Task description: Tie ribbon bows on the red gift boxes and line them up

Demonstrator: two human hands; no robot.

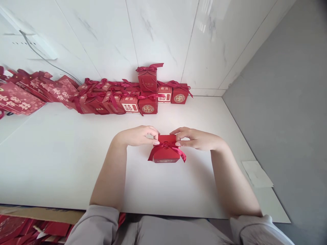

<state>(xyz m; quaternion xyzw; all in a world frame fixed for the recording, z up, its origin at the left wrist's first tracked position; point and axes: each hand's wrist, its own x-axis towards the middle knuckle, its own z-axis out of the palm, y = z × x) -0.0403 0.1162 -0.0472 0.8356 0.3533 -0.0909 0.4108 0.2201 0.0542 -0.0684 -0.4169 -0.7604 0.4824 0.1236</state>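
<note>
A small red gift box (166,157) stands on the white table in front of me, with a dark red ribbon (181,153) tied in a bow at its top. My left hand (143,135) pinches the left side of the box's top between thumb and fingers. On the opposite side my right hand (195,137) has its thumb at the ribbon and its fingers behind the top edge. Both ribbon ends hang down beside the box.
Several ribboned red boxes (148,105) line the tiled wall, one stacked on top. Red printed bags (19,97) lie at the far left. A cardboard carton (43,213) of red items is at lower left; white paper (257,173) lies at right.
</note>
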